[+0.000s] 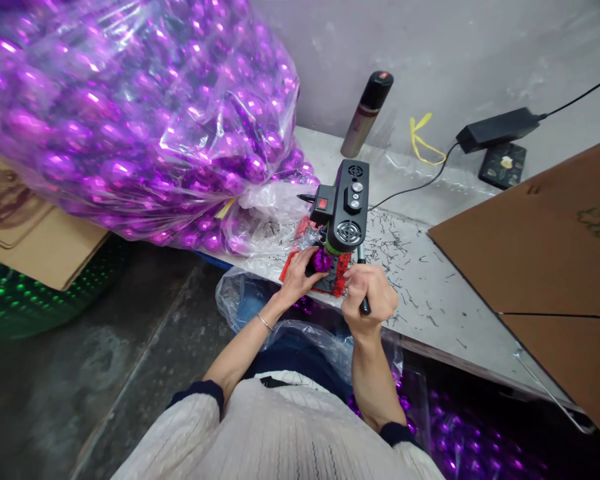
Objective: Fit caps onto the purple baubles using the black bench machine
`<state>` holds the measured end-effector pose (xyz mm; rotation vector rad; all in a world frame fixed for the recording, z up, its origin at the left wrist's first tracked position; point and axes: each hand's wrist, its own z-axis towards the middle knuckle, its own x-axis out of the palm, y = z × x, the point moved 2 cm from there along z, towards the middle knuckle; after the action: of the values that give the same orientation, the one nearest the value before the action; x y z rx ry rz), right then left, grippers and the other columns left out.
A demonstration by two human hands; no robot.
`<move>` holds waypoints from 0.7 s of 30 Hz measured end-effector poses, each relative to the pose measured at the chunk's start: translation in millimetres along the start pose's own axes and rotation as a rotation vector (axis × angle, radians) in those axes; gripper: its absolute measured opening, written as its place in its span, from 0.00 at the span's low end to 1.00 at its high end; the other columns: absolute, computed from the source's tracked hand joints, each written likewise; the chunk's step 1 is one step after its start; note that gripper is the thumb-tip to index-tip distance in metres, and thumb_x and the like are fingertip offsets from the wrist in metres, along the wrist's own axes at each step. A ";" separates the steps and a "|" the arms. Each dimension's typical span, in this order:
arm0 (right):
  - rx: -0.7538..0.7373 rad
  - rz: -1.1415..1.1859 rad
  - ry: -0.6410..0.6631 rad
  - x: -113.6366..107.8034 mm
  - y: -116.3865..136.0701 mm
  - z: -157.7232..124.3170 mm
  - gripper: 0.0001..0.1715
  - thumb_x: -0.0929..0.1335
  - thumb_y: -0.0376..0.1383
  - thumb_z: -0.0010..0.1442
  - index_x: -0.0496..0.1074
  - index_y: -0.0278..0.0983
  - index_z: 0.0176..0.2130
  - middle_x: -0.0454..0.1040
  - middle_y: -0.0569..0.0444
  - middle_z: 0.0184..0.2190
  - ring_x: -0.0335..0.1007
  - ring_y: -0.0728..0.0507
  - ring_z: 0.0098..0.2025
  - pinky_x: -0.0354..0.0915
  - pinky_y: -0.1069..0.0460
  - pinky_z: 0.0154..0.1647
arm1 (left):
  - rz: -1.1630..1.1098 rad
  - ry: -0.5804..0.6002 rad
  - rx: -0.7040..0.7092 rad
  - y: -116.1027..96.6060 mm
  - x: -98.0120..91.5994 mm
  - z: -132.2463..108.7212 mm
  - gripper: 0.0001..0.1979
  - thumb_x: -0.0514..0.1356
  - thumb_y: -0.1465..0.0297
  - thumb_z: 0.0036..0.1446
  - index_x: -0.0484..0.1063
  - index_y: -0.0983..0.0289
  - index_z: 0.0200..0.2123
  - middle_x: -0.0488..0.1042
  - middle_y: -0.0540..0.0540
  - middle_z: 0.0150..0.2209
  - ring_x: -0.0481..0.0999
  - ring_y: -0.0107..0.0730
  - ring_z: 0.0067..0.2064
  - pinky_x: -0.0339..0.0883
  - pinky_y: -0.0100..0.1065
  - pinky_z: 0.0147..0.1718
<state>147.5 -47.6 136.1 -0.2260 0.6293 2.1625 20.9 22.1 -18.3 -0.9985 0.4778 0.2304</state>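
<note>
My left hand [301, 273] has its thumb and fingers closed round a shiny purple bauble [322, 260], held under the head of a small black bench drill press [351, 203]. Whatever touches the top of the bauble is hidden by the machine. My right hand [369, 293] is wrapped round the machine's black lever handle [364, 305], at its right side. Beneath the bauble lies a red and black base [341, 277]. Thin dark bits [395, 260] are scattered over the white tabletop [430, 297] around the machine.
A large clear bag of purple baubles [180, 127] fills the left. A spray can [367, 113], yellow tie [420, 140], power adapter [500, 129] and dark phone-like object [503, 165] are at the back. A cardboard box [535, 267] stands right; more purple baubles [470, 433] lie below the table.
</note>
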 end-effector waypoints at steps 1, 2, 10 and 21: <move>0.001 0.001 0.000 0.2 -0.1 -1.0 0.13 0.62 0.28 0.67 0.65 0.41 0.30 0.73 0.57 0.25 0.70 0.49 0.27 0.63 0.53 0.30 | -0.009 -0.004 0.016 1.1 -0.1 -0.4 0.34 0.67 0.56 0.61 0.64 0.61 0.65 0.75 0.65 0.60 0.74 0.50 0.62 0.69 0.51 0.61; 0.001 0.003 0.000 0.8 -0.3 -2.5 0.13 0.62 0.28 0.67 0.65 0.40 0.30 0.73 0.57 0.25 0.70 0.49 0.27 0.62 0.53 0.30 | -0.015 -0.006 0.027 2.2 -0.2 -0.9 0.34 0.67 0.55 0.61 0.64 0.61 0.65 0.75 0.65 0.60 0.74 0.50 0.63 0.69 0.51 0.61; -0.004 0.024 -0.049 13.2 -6.4 -28.0 0.13 0.60 0.31 0.69 0.65 0.40 0.32 0.73 0.56 0.27 0.70 0.49 0.28 0.65 0.53 0.30 | -0.006 0.014 -0.020 6.6 0.7 -2.5 0.33 0.68 0.55 0.59 0.66 0.59 0.64 0.75 0.64 0.60 0.75 0.50 0.63 0.69 0.53 0.61; -0.002 0.061 -0.126 24.7 -16.7 -47.1 0.14 0.59 0.33 0.71 0.65 0.40 0.33 0.73 0.56 0.29 0.70 0.49 0.29 0.67 0.52 0.33 | 0.007 -0.022 0.051 4.8 0.7 -3.2 0.33 0.65 0.53 0.62 0.64 0.61 0.65 0.75 0.65 0.60 0.75 0.48 0.62 0.71 0.51 0.60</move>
<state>142.5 -46.2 80.6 -0.0711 0.5685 2.2157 18.8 21.9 -23.7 -0.9443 0.4647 0.2342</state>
